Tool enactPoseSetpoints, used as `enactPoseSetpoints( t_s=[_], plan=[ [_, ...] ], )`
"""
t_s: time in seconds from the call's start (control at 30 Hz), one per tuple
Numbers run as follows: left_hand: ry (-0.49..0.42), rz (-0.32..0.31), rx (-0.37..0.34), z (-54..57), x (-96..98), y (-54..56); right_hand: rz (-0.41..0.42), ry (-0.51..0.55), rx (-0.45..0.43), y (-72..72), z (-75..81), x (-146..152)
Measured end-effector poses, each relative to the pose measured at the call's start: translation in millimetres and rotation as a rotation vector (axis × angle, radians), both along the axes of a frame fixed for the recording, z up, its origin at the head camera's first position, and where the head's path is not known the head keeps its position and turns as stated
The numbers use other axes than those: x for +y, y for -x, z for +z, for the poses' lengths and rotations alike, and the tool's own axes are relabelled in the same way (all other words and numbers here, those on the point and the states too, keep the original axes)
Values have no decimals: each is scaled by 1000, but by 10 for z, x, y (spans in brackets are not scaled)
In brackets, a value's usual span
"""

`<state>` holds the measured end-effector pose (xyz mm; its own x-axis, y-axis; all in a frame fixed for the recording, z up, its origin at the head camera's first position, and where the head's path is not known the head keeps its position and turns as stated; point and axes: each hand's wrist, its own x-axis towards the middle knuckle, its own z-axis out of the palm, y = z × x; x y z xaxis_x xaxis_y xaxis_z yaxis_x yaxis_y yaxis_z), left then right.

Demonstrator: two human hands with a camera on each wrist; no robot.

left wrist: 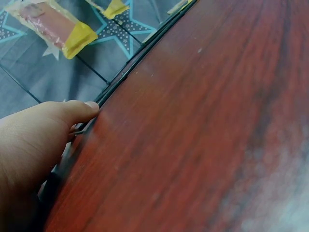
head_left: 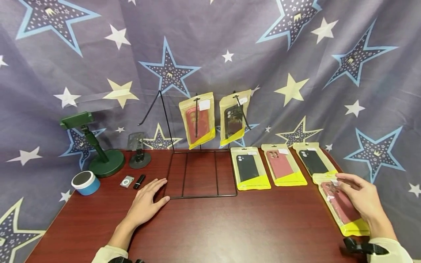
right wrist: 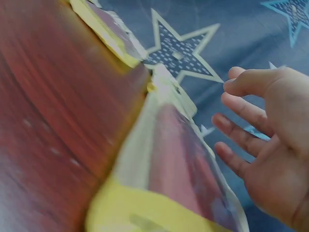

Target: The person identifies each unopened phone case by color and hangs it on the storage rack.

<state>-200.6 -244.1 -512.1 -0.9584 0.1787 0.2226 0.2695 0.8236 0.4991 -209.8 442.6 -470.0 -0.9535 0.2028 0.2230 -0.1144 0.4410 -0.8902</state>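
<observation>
My right hand (head_left: 360, 195) is at the near right, its fingers loosely bent and parted from the thumb, with nothing in its grasp. Just beside it, the pink phone case in a yellow-bottomed zip pouch (head_left: 343, 206) lies slantwise at the right edge of the red-brown wood-grain table (head_left: 263, 223); in the right wrist view my fingertips are apart from it.

My left hand (head_left: 146, 204) is spread at the front left corner of the black wire display rack (head_left: 204, 197), fingers extended and thumb tip touching the rod, not closed round it.

Farther in, a black USB stick (head_left: 139, 181) and a small silver clip-on player (head_left: 126, 181) lie left of the rack, with a blue-and-white cylinder (head_left: 86, 183) beyond them to the left. Right of the rack's base I see three more pouches: a dark case (head_left: 248, 168), a pink case (head_left: 279, 163) and another dark case (head_left: 312, 160).

Behind stand a green phone stand (head_left: 106, 166) and a smaller dark stand (head_left: 139, 159). A red-case pouch (head_left: 202, 126) and a black-case pouch (head_left: 232, 122) hang from the rack's hooks, before the star-printed curtain (head_left: 210, 22).
</observation>
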Motion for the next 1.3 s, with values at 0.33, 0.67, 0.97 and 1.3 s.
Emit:
enactPoseSetpoints(
  t_s=[0.33, 0.67, 0.97, 1.3],
  plan=[
    [-1, 2, -4, 6, 16, 7, -57, -197, -94, -91, -61, 210],
    [-1, 3, -7, 21, 25, 0, -71, -279, -170, -95, -130, 295],
    [-8, 4, -16, 13, 28, -7, -13, -331, -232, -65, -169, 326],
    [-3, 2, -2, 21, 26, 9, 52, -428, -254, -70, -105, 282]
  ],
)
